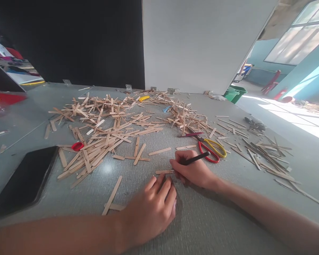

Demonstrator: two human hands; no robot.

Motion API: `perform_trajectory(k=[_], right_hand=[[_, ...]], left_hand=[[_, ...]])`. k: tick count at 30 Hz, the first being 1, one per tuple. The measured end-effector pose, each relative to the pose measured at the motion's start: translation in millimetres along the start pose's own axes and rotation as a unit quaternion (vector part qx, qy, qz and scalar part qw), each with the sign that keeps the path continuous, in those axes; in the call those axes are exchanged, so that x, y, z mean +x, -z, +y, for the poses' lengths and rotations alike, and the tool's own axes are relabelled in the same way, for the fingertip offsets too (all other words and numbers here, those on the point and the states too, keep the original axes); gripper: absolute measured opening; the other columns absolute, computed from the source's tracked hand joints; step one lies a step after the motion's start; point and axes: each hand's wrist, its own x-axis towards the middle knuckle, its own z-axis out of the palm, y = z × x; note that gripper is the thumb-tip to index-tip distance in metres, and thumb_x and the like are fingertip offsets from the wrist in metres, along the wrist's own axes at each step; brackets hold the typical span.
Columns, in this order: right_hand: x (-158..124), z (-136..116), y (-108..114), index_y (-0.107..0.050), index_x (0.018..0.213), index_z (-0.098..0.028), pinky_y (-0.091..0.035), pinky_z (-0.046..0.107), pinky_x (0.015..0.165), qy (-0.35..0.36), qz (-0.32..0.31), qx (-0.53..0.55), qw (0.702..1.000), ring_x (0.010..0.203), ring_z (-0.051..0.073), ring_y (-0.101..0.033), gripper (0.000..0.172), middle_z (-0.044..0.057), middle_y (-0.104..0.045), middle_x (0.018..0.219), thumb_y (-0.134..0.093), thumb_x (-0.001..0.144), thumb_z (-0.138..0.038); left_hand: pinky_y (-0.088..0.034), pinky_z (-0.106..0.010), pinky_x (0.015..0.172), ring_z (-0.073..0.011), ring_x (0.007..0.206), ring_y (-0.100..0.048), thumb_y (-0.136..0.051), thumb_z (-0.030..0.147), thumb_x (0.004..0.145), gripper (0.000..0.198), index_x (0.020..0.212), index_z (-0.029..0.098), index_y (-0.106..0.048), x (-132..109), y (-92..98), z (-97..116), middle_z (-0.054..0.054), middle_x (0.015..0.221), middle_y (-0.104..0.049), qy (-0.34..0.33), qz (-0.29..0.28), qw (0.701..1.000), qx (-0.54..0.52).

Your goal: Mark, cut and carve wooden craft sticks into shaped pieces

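We note the right hand (194, 173) gripping a black pen (196, 158), its tip on a short wooden stick (164, 171) that lies flat on the grey surface (215, 219). The left hand (151, 210) rests palm down, fingertips (159, 183) just beside that stick. Red and yellow scissors (212, 150) lie near the right hand. A heap of sticks (108, 124) spreads behind. A black tablet (23, 180) lies at left.

We read no text, label, brand, number or sign; sticks (108, 134), scissors (212, 148), pen (195, 158) and phone (23, 180) show nothing legible.
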Motion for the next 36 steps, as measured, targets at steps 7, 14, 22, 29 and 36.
perform_trajectory(k=[7, 14, 22, 29, 36], right_hand=[[2.0, 4.0, -2.2, -0.051, 0.063, -0.022, -0.036, 0.015, 0.030, 0.018, -0.028, 0.013, 0.999, 0.034, 0.007, -0.051, 0.033, -0.005, -0.060, 0.051, -0.063, 0.092, -0.029], [2.8, 6.1, -2.1, -0.052, 0.064, -0.022, -0.035, 0.015, 0.030, 0.024, -0.031, 0.020, 0.999, 0.034, 0.007, -0.050, 0.032, -0.005, -0.060, 0.052, -0.064, 0.093, -0.030], [4.1, 4.1, -3.4, -0.052, 0.064, -0.022, -0.033, 0.016, 0.031, 0.027, -0.028, 0.016, 0.999, 0.034, 0.007, -0.048, 0.034, -0.004, -0.059, 0.051, -0.065, 0.092, -0.035], [2.1, -0.1, -3.3, -0.051, 0.062, -0.022, -0.028, 0.017, 0.032, 0.027, -0.022, -0.013, 0.999, 0.034, 0.006, -0.045, 0.033, -0.004, -0.057, 0.050, -0.065, 0.091, -0.031], [3.3, 0.7, -3.0, -0.049, 0.060, -0.022, -0.027, 0.018, 0.034, 0.038, -0.011, -0.042, 0.998, 0.035, 0.006, -0.043, 0.033, -0.006, -0.051, 0.045, -0.065, 0.089, -0.024]], left_hand=[[-0.060, -0.046, 0.084, -0.0347, 0.102, -0.074, -0.050, 0.018, 0.098, 0.030, 0.104, 0.003, -0.075, -0.8, -2.1, -0.9, -0.019, 0.106, -0.078, 0.004, -0.005, 1.000, -0.005], [-0.060, -0.046, 0.085, -0.0340, 0.102, -0.075, -0.046, 0.017, 0.099, 0.032, 0.104, 0.003, -0.075, 0.0, -1.6, -0.5, -0.019, 0.104, -0.078, 0.009, 0.004, 1.000, -0.005], [-0.060, -0.045, 0.084, -0.0340, 0.103, -0.075, -0.042, 0.017, 0.100, 0.035, 0.105, 0.003, -0.074, 1.2, -2.5, 0.5, -0.019, 0.105, -0.078, 0.010, 0.005, 1.000, -0.001], [-0.059, -0.046, 0.085, -0.0331, 0.102, -0.074, -0.043, 0.016, 0.100, 0.034, 0.105, 0.004, -0.074, 0.0, -0.9, 1.0, -0.018, 0.106, -0.078, 0.011, 0.001, 1.000, -0.002], [-0.059, -0.046, 0.085, -0.0333, 0.102, -0.074, -0.045, 0.016, 0.100, 0.032, 0.104, 0.004, -0.074, 1.3, 1.0, 0.0, -0.019, 0.107, -0.078, 0.012, -0.002, 1.000, -0.005]])
